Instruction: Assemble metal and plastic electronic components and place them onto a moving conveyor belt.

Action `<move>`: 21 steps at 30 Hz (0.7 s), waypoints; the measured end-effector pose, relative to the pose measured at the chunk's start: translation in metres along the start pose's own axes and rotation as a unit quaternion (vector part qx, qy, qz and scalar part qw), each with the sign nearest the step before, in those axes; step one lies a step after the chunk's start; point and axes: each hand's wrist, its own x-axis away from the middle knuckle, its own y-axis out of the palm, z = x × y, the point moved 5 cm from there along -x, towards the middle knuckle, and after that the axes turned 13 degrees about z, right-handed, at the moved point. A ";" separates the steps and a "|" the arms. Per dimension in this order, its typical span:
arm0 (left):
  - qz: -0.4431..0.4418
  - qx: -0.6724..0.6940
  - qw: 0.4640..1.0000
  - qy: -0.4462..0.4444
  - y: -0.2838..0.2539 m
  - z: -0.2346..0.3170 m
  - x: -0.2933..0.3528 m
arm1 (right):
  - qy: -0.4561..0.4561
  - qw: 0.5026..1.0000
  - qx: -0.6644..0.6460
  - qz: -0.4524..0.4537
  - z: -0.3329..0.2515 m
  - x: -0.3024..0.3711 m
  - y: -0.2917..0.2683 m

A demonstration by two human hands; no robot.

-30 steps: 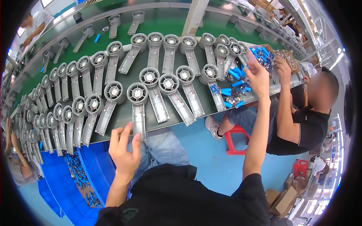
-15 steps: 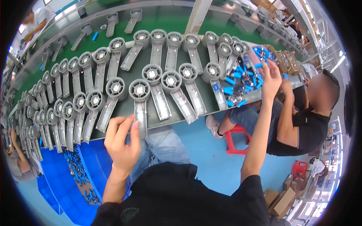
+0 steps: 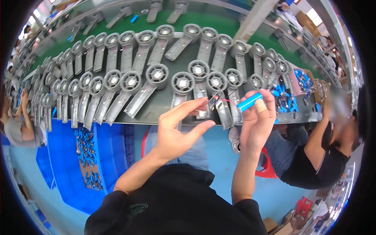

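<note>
My right hand (image 3: 256,127) is closed around a blue cylindrical battery (image 3: 249,102), held up over the front of the bench. Red and dark wires run from the battery's left end to a small circuit board (image 3: 213,101). Beside that board is my left hand (image 3: 176,131), its thumb apart from its stretched fingers and nothing visible between them. Whether its fingertips touch the board is unclear. Under and behind both hands lie grey handheld-fan housings with round heads, such as this fan housing (image 3: 182,83); their long handles are open troughs pointing toward me.
More fan housings line the bench (image 3: 156,111) in rows. A heap of blue batteries with boards (image 3: 285,100) lies at the right, near a pink tray (image 3: 303,86). Blue bins (image 3: 70,164) stand below left. A co-worker (image 3: 321,156) sits at the right; a post (image 3: 254,21) rises behind.
My right hand has come left and down from the battery heap with a battery and its board. My left hand has moved right toward the board. The whole view has turned.
</note>
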 end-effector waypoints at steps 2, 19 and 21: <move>0.029 0.001 1.000 -0.006 -0.007 -0.003 0.004 | 0.044 0.998 -0.037 -0.004 0.017 0.010 0.010; 0.117 0.166 0.978 -0.043 -0.075 -0.004 -0.002 | 0.076 0.928 0.325 -0.168 0.061 0.060 0.029; 0.098 0.174 0.976 -0.091 -0.081 -0.004 -0.001 | 0.021 0.909 0.379 -0.172 0.058 0.052 0.031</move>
